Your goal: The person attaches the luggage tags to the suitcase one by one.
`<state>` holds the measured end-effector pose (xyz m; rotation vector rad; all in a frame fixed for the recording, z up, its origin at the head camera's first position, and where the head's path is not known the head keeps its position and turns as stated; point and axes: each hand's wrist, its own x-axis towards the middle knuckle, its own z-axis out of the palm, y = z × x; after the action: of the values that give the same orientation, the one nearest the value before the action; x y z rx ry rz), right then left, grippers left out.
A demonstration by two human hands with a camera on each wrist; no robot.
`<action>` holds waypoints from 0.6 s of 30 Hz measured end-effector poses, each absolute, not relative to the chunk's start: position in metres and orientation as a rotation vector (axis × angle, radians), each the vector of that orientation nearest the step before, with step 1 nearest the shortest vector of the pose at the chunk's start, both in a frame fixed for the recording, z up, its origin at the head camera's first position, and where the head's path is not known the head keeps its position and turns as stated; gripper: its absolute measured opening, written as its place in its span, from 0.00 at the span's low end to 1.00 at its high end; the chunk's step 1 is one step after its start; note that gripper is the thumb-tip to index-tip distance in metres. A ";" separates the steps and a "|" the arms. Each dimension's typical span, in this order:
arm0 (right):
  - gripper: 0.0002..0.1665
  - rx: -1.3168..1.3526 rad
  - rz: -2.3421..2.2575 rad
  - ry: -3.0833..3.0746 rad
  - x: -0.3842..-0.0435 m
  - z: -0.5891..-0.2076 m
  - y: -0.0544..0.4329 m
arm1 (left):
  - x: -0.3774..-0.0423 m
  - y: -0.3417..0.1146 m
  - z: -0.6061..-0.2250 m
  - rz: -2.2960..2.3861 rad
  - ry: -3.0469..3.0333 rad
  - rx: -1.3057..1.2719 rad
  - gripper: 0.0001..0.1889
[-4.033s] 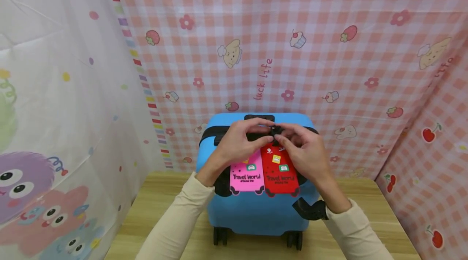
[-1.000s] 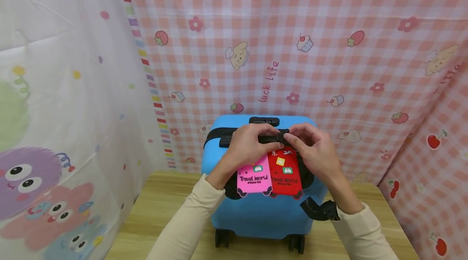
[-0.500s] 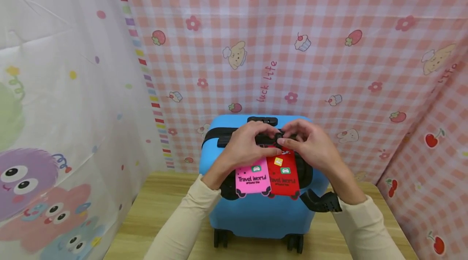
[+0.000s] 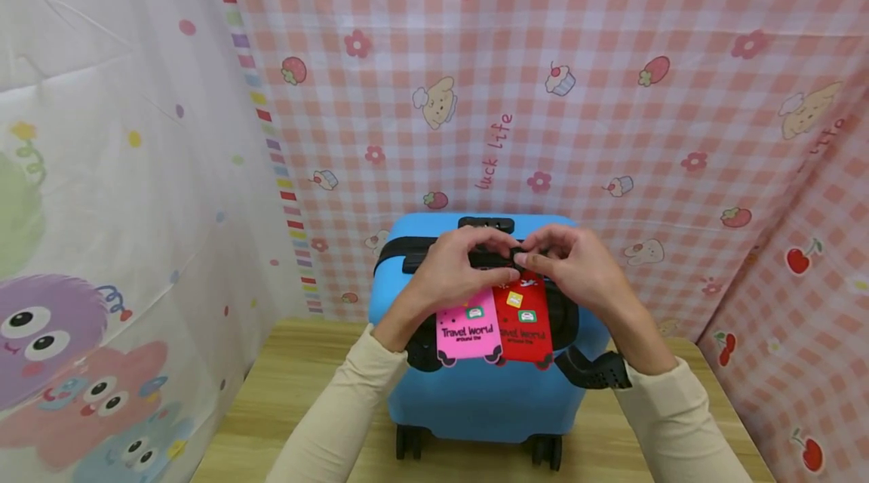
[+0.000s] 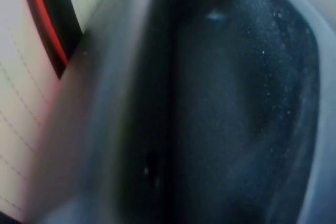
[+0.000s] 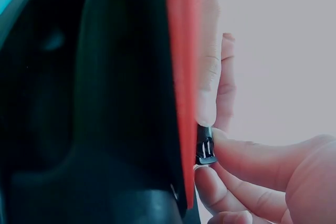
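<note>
A blue suitcase point(image 4: 489, 400) stands on its wheels in the head view. A pink luggage tag point(image 4: 467, 336) and a red luggage tag point(image 4: 527, 336) hang at its front, the pink one overlapping the red one's left edge. My left hand point(image 4: 458, 268) is curled above the tags, its fingertips at a small black buckle point(image 6: 206, 145) over the red tag. From the right, my right hand point(image 4: 577, 268) pinches that buckle between thumb and fingers. Dark, blurred surfaces fill most of the left wrist view, without the left hand showing.
A black strap point(image 4: 407, 247) crosses the suitcase top, near a black combination lock point(image 4: 486, 224). A black curved wrist mount point(image 4: 591, 370) sticks out from the right sleeve. The wooden table point(image 4: 299, 392) meets a pink checked curtain point(image 4: 577, 143) behind the suitcase.
The red tag has slipped partly behind the pink one since the earliest frame. Over the last second my right thumb and fingers have shifted on the buckle; my left hand stays beside it.
</note>
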<state>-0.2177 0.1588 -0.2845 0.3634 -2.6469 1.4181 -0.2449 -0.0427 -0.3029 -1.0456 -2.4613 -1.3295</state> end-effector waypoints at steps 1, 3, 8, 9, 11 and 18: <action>0.10 0.367 1.418 -2.645 -0.218 -0.285 0.159 | -0.245 -0.043 -0.303 -1.327 -2.463 -1.041 0.16; 0.10 0.375 1.416 -2.641 -0.217 -0.285 0.159 | -0.245 -0.042 -0.303 -1.317 -2.470 -1.031 0.15; 0.10 0.418 1.426 -2.616 -0.218 -0.288 0.160 | -0.244 -0.042 -0.302 -1.301 -2.490 -1.005 0.14; 0.10 0.428 1.428 -2.610 -0.217 -0.288 0.161 | -0.244 -0.041 -0.302 -1.301 -2.491 -1.004 0.14; 0.10 0.456 1.426 -2.598 -0.217 -0.290 0.161 | -0.244 -0.041 -0.303 -1.314 -2.488 -0.997 0.13; 0.11 0.535 1.419 -2.596 -0.214 -0.292 0.165 | -0.244 -0.041 -0.302 -1.363 -2.481 -0.987 0.09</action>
<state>-0.2142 0.1655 -0.2916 0.5354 -2.5956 1.4191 -0.2443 -0.0411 -0.3018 -0.9872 -2.4806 -1.3631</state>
